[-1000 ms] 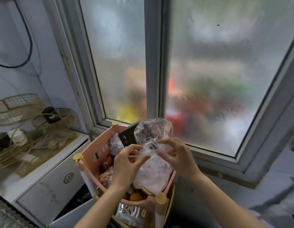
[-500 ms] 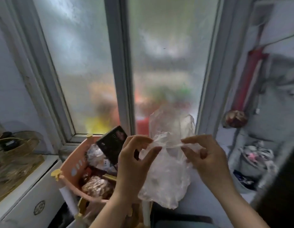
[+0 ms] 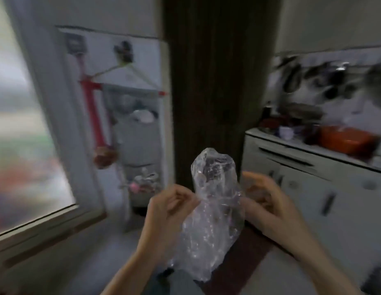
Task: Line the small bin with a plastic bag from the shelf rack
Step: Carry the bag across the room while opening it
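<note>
A crumpled clear plastic bag hangs in front of me at the centre of the view. My left hand pinches its left edge at mid height. My right hand holds the right edge, fingers curled around the plastic. The bag's top bulges upward between the hands and its bottom dangles free. The small bin and the shelf rack are out of view. The picture is blurred by motion.
A frosted window fills the left. A hanging fabric organiser and a red-handled tool are on the wall. A dark doorway lies straight ahead. A white cabinet with cluttered kitchenware stands at the right.
The view has swung right, away from the pink rack and window toward the doorway and cabinet. Both hands have kept hold of the bag, now lifted clear of the rack.
</note>
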`<action>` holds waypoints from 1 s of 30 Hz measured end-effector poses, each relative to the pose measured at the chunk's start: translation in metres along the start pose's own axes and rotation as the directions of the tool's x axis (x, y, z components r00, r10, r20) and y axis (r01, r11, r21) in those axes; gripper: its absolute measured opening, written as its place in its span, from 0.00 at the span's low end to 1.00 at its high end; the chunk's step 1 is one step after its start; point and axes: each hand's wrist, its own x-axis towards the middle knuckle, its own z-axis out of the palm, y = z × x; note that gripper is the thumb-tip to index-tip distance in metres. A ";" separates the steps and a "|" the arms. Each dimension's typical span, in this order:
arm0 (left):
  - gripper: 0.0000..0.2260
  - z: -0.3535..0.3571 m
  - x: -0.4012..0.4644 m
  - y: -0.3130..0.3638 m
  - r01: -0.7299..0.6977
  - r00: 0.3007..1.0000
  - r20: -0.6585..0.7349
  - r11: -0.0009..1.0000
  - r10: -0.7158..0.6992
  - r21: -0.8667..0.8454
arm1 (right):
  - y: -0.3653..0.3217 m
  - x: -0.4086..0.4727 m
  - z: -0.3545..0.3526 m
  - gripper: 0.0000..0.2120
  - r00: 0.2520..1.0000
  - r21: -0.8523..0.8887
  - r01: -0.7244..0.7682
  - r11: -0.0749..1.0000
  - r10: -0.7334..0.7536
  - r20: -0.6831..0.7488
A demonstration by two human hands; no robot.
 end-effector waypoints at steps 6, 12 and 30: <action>0.06 0.193 0.015 0.013 0.009 0.926 0.375 0.991 0.043 -0.136 | 0.052 -0.034 -0.196 0.23 0.983 -0.238 -0.074 0.968 0.031 -0.182; 0.06 0.373 0.013 0.040 0.030 0.785 0.607 0.971 0.123 -0.236 | 0.097 -0.077 -0.344 0.34 0.974 -0.470 -0.210 0.857 0.143 -0.174; 0.07 0.772 0.042 0.076 -0.102 0.379 0.835 0.915 0.399 -0.391 | 0.201 -0.201 -0.626 0.04 0.610 -0.208 -0.623 0.754 0.302 -0.732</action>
